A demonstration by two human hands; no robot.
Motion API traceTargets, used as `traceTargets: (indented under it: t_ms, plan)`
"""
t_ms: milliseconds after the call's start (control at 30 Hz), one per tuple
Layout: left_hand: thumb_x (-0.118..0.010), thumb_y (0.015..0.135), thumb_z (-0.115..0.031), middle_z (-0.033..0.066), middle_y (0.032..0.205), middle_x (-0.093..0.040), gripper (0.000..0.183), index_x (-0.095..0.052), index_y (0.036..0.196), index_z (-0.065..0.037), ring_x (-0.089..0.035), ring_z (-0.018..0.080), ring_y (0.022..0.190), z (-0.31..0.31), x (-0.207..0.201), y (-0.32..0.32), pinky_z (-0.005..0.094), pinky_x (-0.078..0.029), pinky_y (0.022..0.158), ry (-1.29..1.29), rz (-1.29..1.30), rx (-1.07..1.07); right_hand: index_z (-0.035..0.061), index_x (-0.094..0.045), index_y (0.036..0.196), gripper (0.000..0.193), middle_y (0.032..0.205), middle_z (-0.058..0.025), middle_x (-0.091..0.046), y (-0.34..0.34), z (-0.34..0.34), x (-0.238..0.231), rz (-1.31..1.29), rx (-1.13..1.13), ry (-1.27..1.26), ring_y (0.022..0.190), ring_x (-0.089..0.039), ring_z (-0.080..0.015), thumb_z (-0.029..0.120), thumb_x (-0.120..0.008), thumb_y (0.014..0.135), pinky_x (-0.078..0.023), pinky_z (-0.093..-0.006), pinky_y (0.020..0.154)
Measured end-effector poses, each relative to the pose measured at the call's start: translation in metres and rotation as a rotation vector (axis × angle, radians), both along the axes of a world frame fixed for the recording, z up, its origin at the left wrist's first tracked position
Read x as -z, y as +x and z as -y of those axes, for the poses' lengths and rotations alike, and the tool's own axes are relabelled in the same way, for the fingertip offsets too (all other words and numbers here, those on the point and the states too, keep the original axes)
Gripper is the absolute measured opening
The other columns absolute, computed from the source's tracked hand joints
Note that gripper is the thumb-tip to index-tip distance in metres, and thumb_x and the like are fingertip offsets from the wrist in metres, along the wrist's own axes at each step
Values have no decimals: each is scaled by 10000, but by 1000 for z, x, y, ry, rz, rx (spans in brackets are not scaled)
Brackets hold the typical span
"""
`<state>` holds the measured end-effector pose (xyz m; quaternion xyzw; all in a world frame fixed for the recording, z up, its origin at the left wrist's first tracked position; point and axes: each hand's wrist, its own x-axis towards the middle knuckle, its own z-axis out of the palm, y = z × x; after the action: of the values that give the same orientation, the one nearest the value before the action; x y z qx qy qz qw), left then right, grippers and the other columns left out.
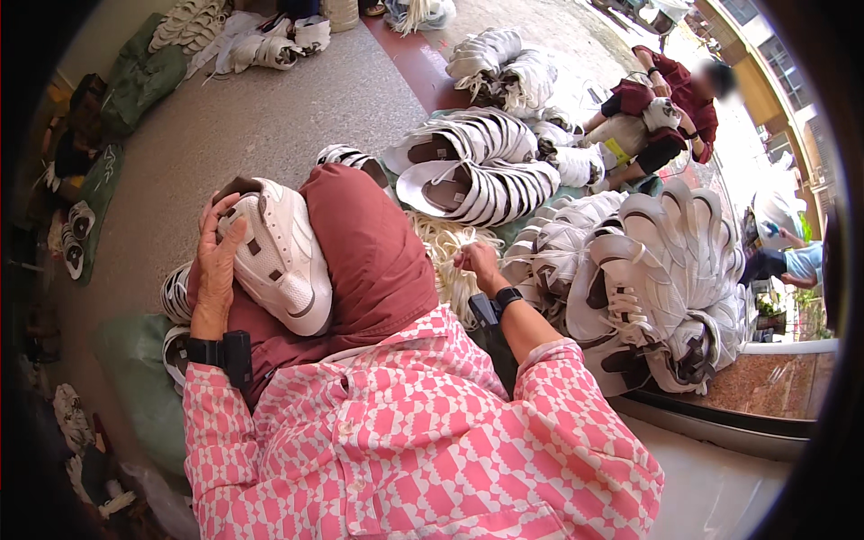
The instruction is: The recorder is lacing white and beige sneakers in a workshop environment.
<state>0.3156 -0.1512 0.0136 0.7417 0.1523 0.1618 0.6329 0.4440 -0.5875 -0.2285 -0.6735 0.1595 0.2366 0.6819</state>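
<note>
A white sneaker point(286, 256) with brown lining lies across my left thigh, its toe toward me. My left hand point(217, 256) grips it by the side, the thumb on its upper and the fingers behind it. On the right, my right hand point(481, 265) is over a heap of cream shoelaces point(443, 249). Its fingers are curled together; whether a lace is between them is too small to tell. Just beyond the laces lie nested rows of white shoes point(477, 189) with dark gaps between them.
A large pile of white sneakers point(661, 261) rises at my right. Bundled shoes point(504, 67) lie farther off. A co-worker in dark red point(688, 103) sits at the far right, holding a shoe. Green sacks point(139, 387) and more shoes point(76, 236) are at the left.
</note>
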Motion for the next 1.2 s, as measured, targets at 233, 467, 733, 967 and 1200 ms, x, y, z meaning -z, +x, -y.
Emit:
traceTargets:
  t_ms: [233,467,733,967,1200]
  plan:
    - [-718,872,-301,61,1461,-356,480,-573,1279,-91,-371,212,1332,-1,-5,-1,348,-306,1116,-72,-6,66,59,-559,953,165,618,43,-453,5,-90,-207,254,-207,515,474,-385,-47,220,-580,978,-325,-208,420]
    - [-763,746,-177,139,1440,-399,564,-578,1265,-59,-356,301,1356,81,-113,-4,417,-267,1141,690,271,69,46,-561,984,134,796,47,-523,-64,-153,-337,586,-773,678,695,-450,-26,179,-561,1000,-369,-205,582]
    - [-554,981,-174,109,848,-641,198,-582,965,21,-535,127,579,83,-123,-53,277,-515,631,-437,-48,762,21,-571,1033,111,663,19,-500,-57,-138,-407,535,-598,947,509,-381,-21,117,-521,1007,-291,-197,438]
    - [-376,1058,-312,-28,542,-264,342,-448,825,-73,-274,86,434,-16,-125,-138,263,-398,481,-975,400,404,55,-565,982,157,625,61,-386,14,-89,-364,350,-338,1062,449,-297,-28,188,-489,1022,-240,-191,392]
    - [-456,1027,-259,38,808,-548,287,-523,824,-69,-529,165,800,-89,-92,-208,318,-448,715,-1002,553,-111,84,-572,1002,111,591,91,-330,12,-80,-288,26,-403,847,422,-278,-8,184,-525,1008,-210,-180,373]
